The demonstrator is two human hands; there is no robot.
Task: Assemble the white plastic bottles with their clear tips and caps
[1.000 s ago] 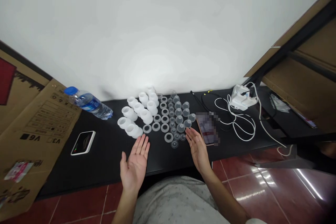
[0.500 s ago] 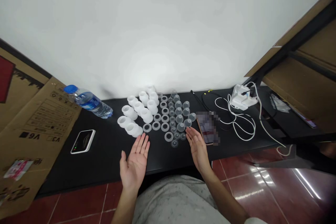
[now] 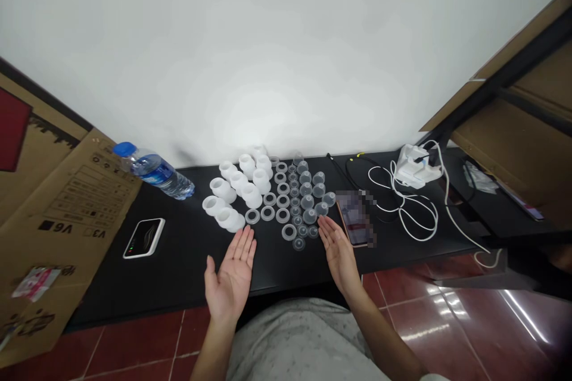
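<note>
My left hand (image 3: pixel 231 277) is held palm up over the front edge of the black table (image 3: pixel 187 262), fingers stretched out, holding nothing. My right hand (image 3: pixel 338 253) is also open, palm turned inward, fingers straight, just in front of the small parts. Between and beyond the hands lie several white plastic cups (image 3: pixel 236 196), several flat translucent rings (image 3: pixel 268 213) and several small clear domed caps (image 3: pixel 310 190), set out in rows. A phone (image 3: pixel 355 217) lies right beside my right hand's fingertips.
A water bottle (image 3: pixel 154 170) lies on its side at the back left. A small white device (image 3: pixel 143 237) sits left of my hands. White cables and a charger (image 3: pixel 413 169) lie at the right. Cardboard (image 3: pixel 53 226) leans at the left, a wooden shelf frame (image 3: pixel 513 107) at the right.
Both hands stay open and almost still; the view has shifted slightly, so everything sits a little lower and to the right in the picture.
</note>
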